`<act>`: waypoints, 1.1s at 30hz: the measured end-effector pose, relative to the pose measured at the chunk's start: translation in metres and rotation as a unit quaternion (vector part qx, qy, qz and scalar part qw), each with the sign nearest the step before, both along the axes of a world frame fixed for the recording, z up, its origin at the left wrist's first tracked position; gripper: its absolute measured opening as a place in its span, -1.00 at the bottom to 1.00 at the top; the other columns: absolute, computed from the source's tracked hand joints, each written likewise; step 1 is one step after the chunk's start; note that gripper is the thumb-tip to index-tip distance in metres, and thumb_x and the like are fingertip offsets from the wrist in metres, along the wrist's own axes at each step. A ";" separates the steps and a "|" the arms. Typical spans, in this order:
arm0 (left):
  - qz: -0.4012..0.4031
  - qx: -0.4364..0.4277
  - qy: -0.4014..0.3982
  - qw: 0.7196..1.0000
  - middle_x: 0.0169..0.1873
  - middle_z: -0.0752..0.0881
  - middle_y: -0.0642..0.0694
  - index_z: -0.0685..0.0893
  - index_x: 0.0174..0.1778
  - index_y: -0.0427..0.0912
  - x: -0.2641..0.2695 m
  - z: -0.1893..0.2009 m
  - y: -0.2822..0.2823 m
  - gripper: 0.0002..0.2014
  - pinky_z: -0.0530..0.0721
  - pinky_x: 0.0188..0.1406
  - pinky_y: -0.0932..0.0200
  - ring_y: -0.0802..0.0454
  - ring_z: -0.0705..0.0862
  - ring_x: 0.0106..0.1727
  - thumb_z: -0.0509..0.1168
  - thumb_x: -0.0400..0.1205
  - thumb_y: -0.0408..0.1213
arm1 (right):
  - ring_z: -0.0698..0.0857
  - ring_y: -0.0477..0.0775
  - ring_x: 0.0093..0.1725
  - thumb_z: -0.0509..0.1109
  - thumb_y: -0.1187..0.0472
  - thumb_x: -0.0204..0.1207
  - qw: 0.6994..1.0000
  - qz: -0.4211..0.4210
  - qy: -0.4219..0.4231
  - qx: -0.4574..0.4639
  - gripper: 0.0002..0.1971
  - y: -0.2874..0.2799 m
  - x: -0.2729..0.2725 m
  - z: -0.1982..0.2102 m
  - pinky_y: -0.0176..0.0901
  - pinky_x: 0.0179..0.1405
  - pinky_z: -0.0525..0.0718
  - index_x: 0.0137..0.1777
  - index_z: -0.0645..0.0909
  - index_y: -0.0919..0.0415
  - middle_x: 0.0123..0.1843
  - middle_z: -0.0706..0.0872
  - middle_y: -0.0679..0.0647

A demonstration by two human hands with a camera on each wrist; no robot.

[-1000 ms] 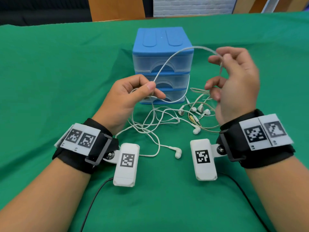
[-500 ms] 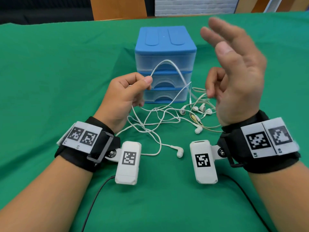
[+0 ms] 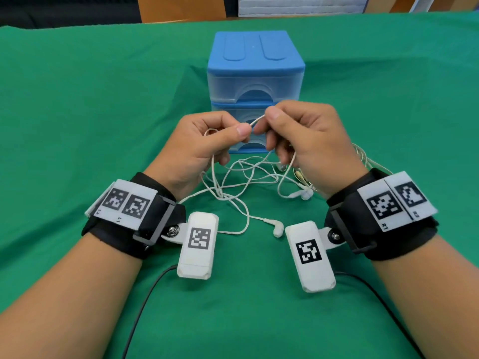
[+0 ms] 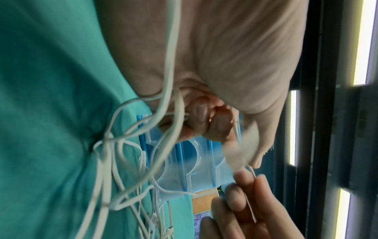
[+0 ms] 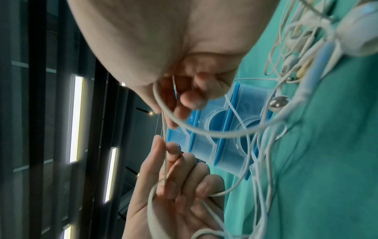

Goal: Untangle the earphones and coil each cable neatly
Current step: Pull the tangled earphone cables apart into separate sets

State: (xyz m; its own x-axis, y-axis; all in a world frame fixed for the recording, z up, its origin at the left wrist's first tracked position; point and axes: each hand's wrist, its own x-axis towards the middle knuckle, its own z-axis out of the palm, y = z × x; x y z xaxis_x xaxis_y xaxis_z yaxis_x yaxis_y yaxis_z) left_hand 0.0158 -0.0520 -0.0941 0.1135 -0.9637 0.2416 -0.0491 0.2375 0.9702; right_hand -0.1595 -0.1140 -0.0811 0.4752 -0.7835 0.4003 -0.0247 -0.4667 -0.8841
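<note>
A tangle of white earphone cables lies on the green cloth in front of the drawer unit, and one loose earbud rests nearest me. My left hand pinches a white cable between thumb and forefinger, a small loop standing above its knuckles. My right hand pinches the same short stretch of cable just to the right, thumb tips nearly touching. More cable hangs down from both hands into the tangle. In the wrist views the strands run through the curled fingers of each hand. More earbuds lie beneath my right hand.
A blue-topped, clear three-drawer unit stands directly behind my hands with its drawers shut. Green cloth covers the table on all sides. Black leads trail from the wrist cameras toward me.
My right hand let go of the raised cable and opened, then came down and left to pinch the cable beside my left thumb. The left hand kept its hold.
</note>
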 end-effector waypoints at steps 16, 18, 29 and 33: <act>0.024 -0.027 0.097 0.995 -0.51 0.50 0.01 0.69 -0.23 -0.19 0.012 -0.005 -0.004 -0.83 0.56 -0.14 0.11 0.08 0.44 -0.45 0.29 0.67 -0.32 | 0.65 0.01 -0.24 0.19 0.19 0.63 0.907 -0.340 -0.248 0.002 -0.76 -0.045 -0.041 0.005 -0.23 -0.38 0.52 -0.02 0.72 0.13 -0.15 0.75 0.07; 0.054 -0.059 0.087 0.993 -0.53 0.47 0.03 0.73 -0.19 -0.16 0.011 -0.003 -0.004 -0.83 0.48 -0.22 0.13 0.09 0.36 -0.49 0.30 0.70 -0.30 | 0.68 -0.10 -0.06 0.30 0.22 0.57 0.918 -0.331 -0.218 -0.025 -0.76 -0.042 -0.040 0.006 -0.22 -0.09 0.64 0.16 0.73 0.11 0.04 0.79 0.06; 0.061 -0.108 -0.052 0.991 -0.52 0.70 0.21 0.78 -0.07 -0.35 -0.003 0.000 -0.002 -0.90 0.37 -0.41 0.51 0.36 0.46 -0.52 0.35 0.68 -0.48 | 0.51 0.18 -0.52 0.49 0.27 0.55 0.993 -0.075 -0.010 -0.091 -0.85 0.000 -0.016 0.021 -0.20 -0.50 0.47 0.07 0.82 0.19 -0.33 0.77 -0.11; 0.046 -0.112 -0.077 0.990 -0.60 0.63 0.26 0.73 -0.05 -0.38 -0.005 0.002 -0.001 -0.92 0.37 -0.43 0.58 0.39 0.47 -0.55 0.33 0.68 -0.52 | 0.58 -0.03 -0.54 0.49 0.20 0.59 0.993 -0.014 0.100 -0.062 -0.91 -0.003 -0.013 0.012 -0.25 -0.50 0.53 -0.02 0.79 0.19 -0.26 0.79 0.05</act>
State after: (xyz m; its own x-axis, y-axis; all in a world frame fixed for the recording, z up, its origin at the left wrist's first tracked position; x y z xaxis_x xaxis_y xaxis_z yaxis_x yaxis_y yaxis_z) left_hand 0.0106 -0.0525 -0.0924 0.1425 -0.8718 0.4687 -0.2238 0.4329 0.8732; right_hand -0.1728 -0.1165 -0.0687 0.5330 -0.7487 0.3942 -0.2091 -0.5680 -0.7960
